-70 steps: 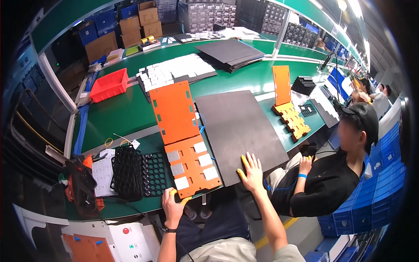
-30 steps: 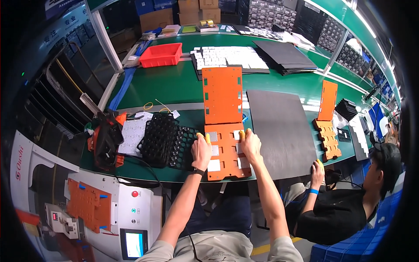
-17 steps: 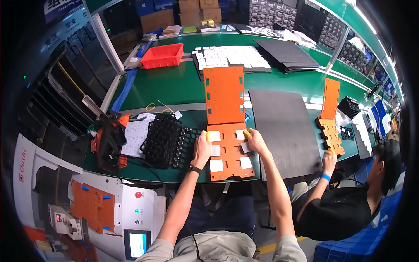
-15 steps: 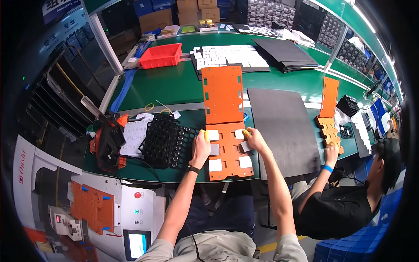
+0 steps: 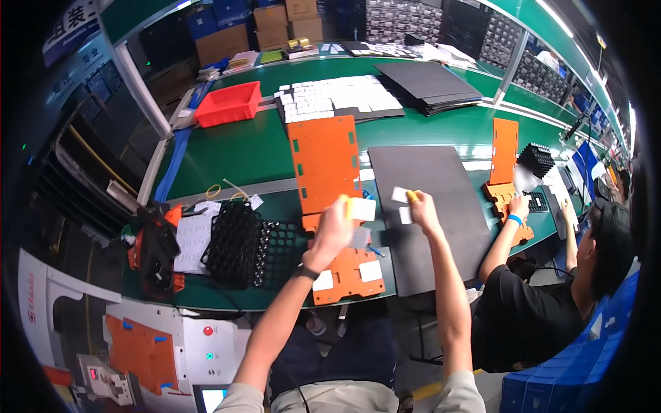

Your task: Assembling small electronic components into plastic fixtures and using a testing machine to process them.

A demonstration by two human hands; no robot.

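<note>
My left hand [image 5: 330, 237], smeared by motion, is over the lower leaf of an orange hinged fixture [image 5: 325, 165]. At its fingers are a white square piece [image 5: 364, 209] and a greyish one [image 5: 359, 238], which it appears to hold. My right hand [image 5: 425, 212] is closed over the dark sheet [image 5: 441, 248], gripping a white square piece [image 5: 401, 195], with a second white piece [image 5: 405, 216] just below. Yellow coverings show on fingers of both hands. Two more white squares, one left [image 5: 322, 280] and one right [image 5: 370, 271], lie on the fixture's near end.
Black perforated trays [image 5: 233, 244] and a printed sheet [image 5: 193, 241] lie on the left. Behind are a red bin [image 5: 228, 103], a board of white pieces [image 5: 337, 96] and stacked dark sheets [image 5: 430, 88]. On the right, a co-worker [image 5: 537, 303] handles another orange fixture [image 5: 505, 155].
Both hands have left the fixture's side edges, taking square pieces off it. My left hand has moved inward across the fixture; my right has moved right, over the dark sheet. The view has shifted.
</note>
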